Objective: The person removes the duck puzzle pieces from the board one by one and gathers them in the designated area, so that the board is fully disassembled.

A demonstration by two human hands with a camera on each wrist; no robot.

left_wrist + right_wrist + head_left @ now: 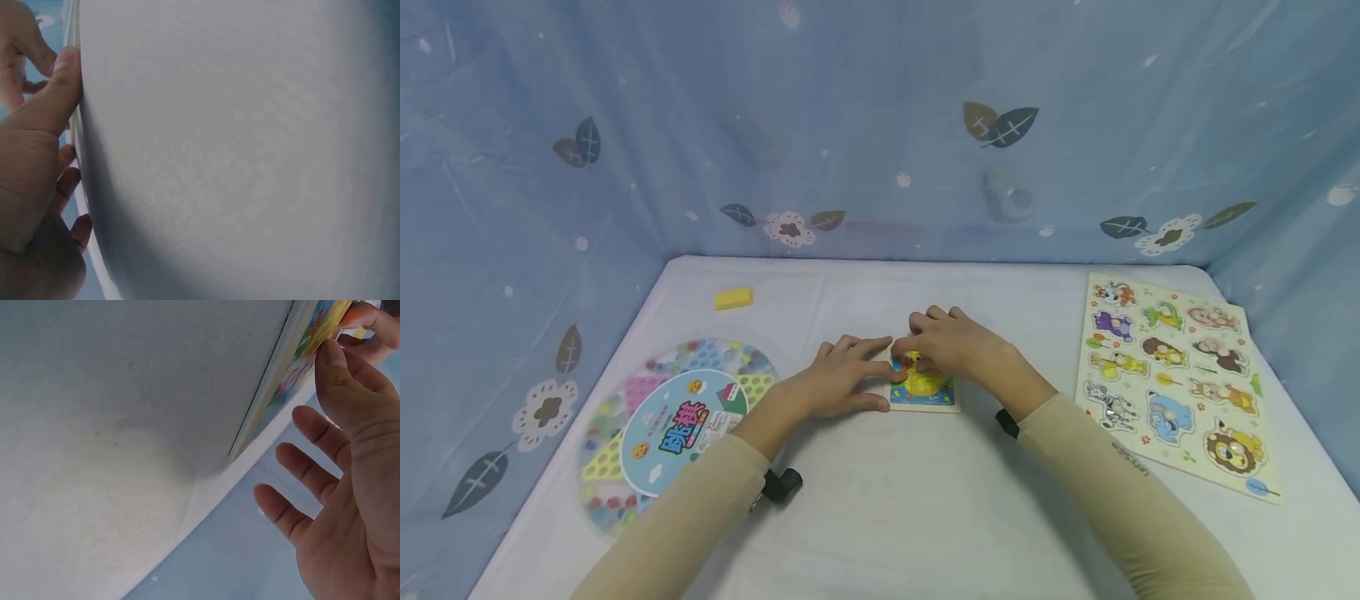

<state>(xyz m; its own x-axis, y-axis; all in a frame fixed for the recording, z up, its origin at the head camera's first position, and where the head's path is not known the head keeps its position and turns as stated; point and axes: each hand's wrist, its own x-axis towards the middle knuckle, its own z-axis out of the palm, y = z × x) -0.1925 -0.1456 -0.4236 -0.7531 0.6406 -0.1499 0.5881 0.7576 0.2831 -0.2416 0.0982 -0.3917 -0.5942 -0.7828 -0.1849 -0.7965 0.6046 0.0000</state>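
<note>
A small square picture puzzle (929,388) with a yellow figure on a blue background lies flat on the table between both hands. My left hand (842,382) rests at its left side, fingers extended and spread, with thumb and fingertips right at the edge. From the upper right, my right hand (958,346) reaches over the puzzle and covers part of the picture. In the right wrist view, its thumb (331,359) and forefinger pinch at a piece on the puzzle's surface, mostly hidden by the fingers, while the other fingers stay loosely bent off the board.
A round, clear-rimmed board game set (651,433) with colourful beads lies at the left. Behind it sits a yellow block (733,298). An animal peg board (1180,383) lies at the right. Blue patterned curtains (880,125) surround the white table (910,517).
</note>
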